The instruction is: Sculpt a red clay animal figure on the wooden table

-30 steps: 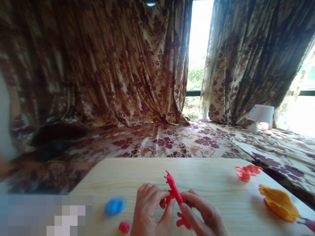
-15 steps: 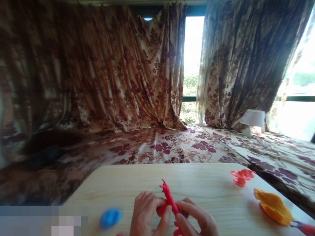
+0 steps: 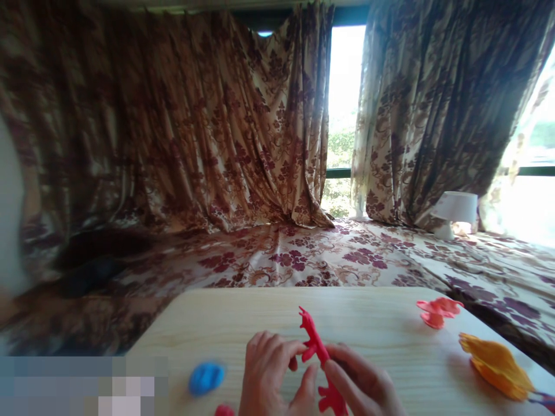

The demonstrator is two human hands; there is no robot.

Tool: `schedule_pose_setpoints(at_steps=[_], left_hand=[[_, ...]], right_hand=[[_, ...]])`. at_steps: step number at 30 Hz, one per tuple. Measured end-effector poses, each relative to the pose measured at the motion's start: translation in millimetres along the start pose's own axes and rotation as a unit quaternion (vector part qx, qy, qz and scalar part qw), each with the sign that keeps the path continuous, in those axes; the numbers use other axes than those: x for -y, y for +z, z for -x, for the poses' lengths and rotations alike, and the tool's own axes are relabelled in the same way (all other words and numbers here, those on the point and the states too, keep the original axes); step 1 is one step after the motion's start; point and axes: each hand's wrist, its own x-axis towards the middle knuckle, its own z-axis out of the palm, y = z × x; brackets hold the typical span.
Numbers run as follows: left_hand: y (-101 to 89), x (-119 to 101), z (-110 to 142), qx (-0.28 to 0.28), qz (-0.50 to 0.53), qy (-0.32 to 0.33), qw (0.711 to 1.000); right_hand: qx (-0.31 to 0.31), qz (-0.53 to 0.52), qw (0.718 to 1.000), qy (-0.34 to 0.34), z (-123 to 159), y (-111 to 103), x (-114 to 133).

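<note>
A pinkish-red modelling clay figure (image 3: pixel 318 346) stands tilted over the table, long and thin with small prongs at its top and stubby bits along its left side. My right hand (image 3: pixel 362 375) pinches its middle between thumb and fingers. Beside it on the left, my left hand (image 3: pixel 273 372) has its thumb and index finger apart, the index fingertip at a stub on the figure's side. The figure's lower end is cut off by the frame. To the left lie a blue clay lump (image 3: pixel 207 378) and a small red clay piece (image 3: pixel 224 410).
On the right of the pale wooden table (image 3: pixel 260 306) stand a coral-pink clay shape (image 3: pixel 439 312) and a yellow-orange clay shape (image 3: pixel 498 367). Beyond are a flower-patterned cloth (image 3: pixel 290 260), a white lamp (image 3: pixel 459 208) and curtains (image 3: pixel 260 144).
My left thumb and index finger have parted from their pinch on the figure. My right hand still grips it. The view has turned slightly left.
</note>
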Motion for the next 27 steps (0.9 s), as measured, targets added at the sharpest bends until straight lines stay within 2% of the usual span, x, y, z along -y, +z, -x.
schedule_pose_setpoints(at_steps=[2,5,15,18,21,27], left_hand=[[-1.0,0.4,-1.1,-0.003,-0.015,0.003,1.000],[-3.3,0.7,-3.3,-0.011,-0.030,0.011,0.999],[-12.7,-6.9,-8.6,0.005,-0.024,0.016,1.000],[-17.2,-7.0,-10.6,0.031,-0.038,0.035,0.998],[-20.1,-5.9,-12.1,0.044,-0.051,0.056,0.996],[-19.8,-3.7,-10.0,0.037,-0.059,0.049,0.996]], right_hand=[[-0.018,-0.045,0.997,0.054,-0.9,0.6,2.3],[-0.025,-0.069,0.993,0.090,-1.4,2.1,4.8],[-0.018,-0.078,0.994,0.068,0.6,6.3,8.3],[-0.011,-0.076,0.995,0.067,1.5,6.9,9.3],[-0.005,-0.068,0.995,0.073,2.4,7.5,9.1],[0.019,-0.081,0.991,0.106,4.5,10.5,2.7]])
